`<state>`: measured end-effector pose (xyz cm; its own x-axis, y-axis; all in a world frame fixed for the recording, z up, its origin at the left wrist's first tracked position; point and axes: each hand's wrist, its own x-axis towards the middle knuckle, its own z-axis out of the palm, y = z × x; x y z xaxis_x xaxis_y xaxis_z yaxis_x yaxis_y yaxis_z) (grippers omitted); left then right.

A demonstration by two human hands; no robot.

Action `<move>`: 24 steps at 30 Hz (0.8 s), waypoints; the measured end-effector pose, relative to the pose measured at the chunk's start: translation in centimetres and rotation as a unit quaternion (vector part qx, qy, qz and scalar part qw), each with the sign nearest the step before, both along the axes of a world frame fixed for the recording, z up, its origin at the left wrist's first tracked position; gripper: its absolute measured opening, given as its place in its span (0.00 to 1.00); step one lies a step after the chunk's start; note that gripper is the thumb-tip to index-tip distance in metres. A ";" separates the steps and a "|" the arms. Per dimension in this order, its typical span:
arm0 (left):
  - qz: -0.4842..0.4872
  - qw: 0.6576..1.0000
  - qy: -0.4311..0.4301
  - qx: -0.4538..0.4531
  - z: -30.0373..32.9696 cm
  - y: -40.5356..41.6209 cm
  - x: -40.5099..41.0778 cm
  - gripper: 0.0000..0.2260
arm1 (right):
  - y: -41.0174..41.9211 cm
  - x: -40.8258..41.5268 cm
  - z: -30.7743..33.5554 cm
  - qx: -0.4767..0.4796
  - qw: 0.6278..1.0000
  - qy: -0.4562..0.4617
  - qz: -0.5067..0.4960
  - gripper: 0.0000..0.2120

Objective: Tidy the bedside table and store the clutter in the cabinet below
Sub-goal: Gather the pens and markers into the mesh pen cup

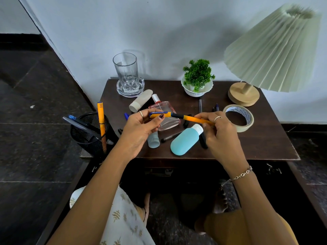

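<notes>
The dark wooden bench (265, 138) carries a pleated lamp (272, 50) at the far right and a tall glass (126, 71) at the far left. A black mesh pot (88, 133) of pens stands off its near left corner. A blue bottle (184, 140) lies near the front edge, a tape roll (238, 117) to the right. Above them, the left hand (139, 131) pinches the capped end of an orange pen (187, 117); the right hand (223, 135) pinches its other end, each grip closed on it.

Soft daylight, broad shadows on the wall (177, 32), blurred lampshade (276, 50), wide-angle bending at edges
</notes>
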<state>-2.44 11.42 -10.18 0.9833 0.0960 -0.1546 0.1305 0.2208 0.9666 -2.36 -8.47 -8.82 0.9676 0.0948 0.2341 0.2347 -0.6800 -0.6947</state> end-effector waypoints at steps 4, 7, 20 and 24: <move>-0.019 0.999 -0.006 0.033 -0.2 -0.2 -0.1 0.04 | 0.4 0.0 -0.3 -0.024 0.999 0.009 0.036 0.13; -0.009 1.000 0.011 0.028 -0.3 -0.7 0.0 0.05 | 1.0 -0.3 -0.5 -0.027 0.997 0.005 0.071 0.13; 0.040 0.999 0.013 0.011 -0.2 -1.3 0.0 0.08 | 2.1 -0.8 -0.6 -0.003 0.997 0.056 0.061 0.11; 0.035 0.999 0.022 0.015 -0.4 -1.4 -0.4 0.07 | 2.1 -0.9 -0.6 0.016 0.994 0.093 0.057 0.10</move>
